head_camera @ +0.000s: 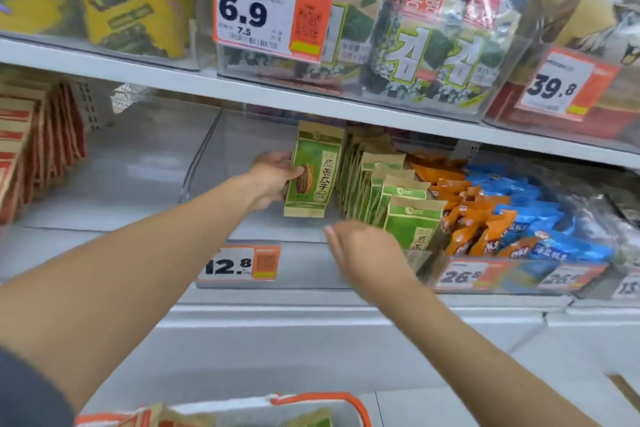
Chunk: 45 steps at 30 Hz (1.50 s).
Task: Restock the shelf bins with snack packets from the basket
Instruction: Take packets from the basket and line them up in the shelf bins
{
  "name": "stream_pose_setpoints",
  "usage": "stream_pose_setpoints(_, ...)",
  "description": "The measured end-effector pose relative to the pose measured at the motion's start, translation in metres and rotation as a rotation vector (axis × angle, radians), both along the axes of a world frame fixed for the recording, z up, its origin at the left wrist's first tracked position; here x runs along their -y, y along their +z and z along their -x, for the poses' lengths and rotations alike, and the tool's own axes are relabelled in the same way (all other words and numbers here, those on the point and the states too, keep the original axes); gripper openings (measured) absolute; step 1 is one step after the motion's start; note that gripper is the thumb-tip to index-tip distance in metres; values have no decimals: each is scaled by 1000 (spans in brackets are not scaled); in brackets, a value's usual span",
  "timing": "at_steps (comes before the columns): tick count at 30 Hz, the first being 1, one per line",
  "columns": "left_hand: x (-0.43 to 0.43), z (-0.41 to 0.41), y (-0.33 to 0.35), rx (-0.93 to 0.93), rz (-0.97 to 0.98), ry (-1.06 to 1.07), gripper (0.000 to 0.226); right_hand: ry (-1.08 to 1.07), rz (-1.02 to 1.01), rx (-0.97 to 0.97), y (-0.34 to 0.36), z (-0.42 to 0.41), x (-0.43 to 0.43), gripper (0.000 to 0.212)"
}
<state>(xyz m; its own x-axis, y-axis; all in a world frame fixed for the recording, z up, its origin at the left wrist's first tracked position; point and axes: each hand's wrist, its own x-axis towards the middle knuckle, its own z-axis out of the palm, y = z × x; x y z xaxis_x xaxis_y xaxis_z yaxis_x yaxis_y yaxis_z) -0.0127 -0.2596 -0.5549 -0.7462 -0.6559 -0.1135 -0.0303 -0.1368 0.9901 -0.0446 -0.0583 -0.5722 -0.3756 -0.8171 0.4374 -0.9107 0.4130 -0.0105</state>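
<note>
1. The left hand (pixel 273 180) reaches into the clear bin (pixel 204 152) on the middle shelf (pixel 346 107). Its thumb lies across the front of 1 green packet (pixel 313 173) and its fingers curl behind the packet's left edge, so the packet is clamped between them.
2. The green packet stands upright with its printed face to the camera. Its bottom edge is at the bin floor, just left of the row of green packets (pixel 391 191), which stand on edge in the same bin.
3. The right hand (pixel 363 251) hangs at the front of the bin, just beside the foremost packet of the row. It is motion-blurred. The fingers look extended and loosely spread, and they hold nothing. Contact with the packet cannot be determined.
4. Orange packets (pixel 464 211) sit right of the green row, and blue packets (pixel 540 218) sit right of those.
5. A price tag (pixel 239 265) reading 12.8 is fixed to the bin front.
6. The basket (pixel 318 396), with an orange rim, is at the lower frame edge, below both arms. Packets inside it are only partly visible.
7. Seaweed packs (pixel 433 38) fill the upper shelf.
</note>
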Motion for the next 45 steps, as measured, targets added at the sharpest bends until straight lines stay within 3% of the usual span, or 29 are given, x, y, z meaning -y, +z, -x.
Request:
stream_pose_setpoints(3, 0, 23, -13, 50, 33, -12, 36, 62, 160, -223, -25, 1, -3, 29)
stream_pose_setpoints(6, 2, 41, -17, 99, 50, -69, 35, 164, 293, -325, -37, 6, -5, 23)
stream_pose_setpoints(12, 25, 67, -21, 41, 6, -15, 28, 161, 366, -345, -46, 11, 0, 50)
stream_pose_setpoints(18, 43, 83, -25, 48, 2, 90, 41, 145, 409, -338, -52, 13, 4, 47)
stream_pose_setpoints(23, 40, 100, -35, 64, 186, 204, 30, 145, 432, -350, -55, 14, 5, 45)
stream_pose_setpoints(29, 40, 105, -43, 74, 259, 375, 15, 138, 438, -331, -55, 12, 4, 45)
stream_pose_setpoints(36, 47, 102, -46, 93, 123, 307, 26, 136, 431, -312, -54, 11, 4, 46)
stream_pose_setpoints(40, 50, 88, -41, 155, 178, 242, 27, 133, 412, -294, -52, 10, 2, 46)
stream_pose_setpoints(42, 45, 75, -36, 191, 215, 203, 16, 124, 385, -272, -50, 9, 1, 45)
stream_pose_setpoints(45, 23, 41, -22, 304, 405, 151, 11, 105, 300, -210, -45, 5, -1, 44)
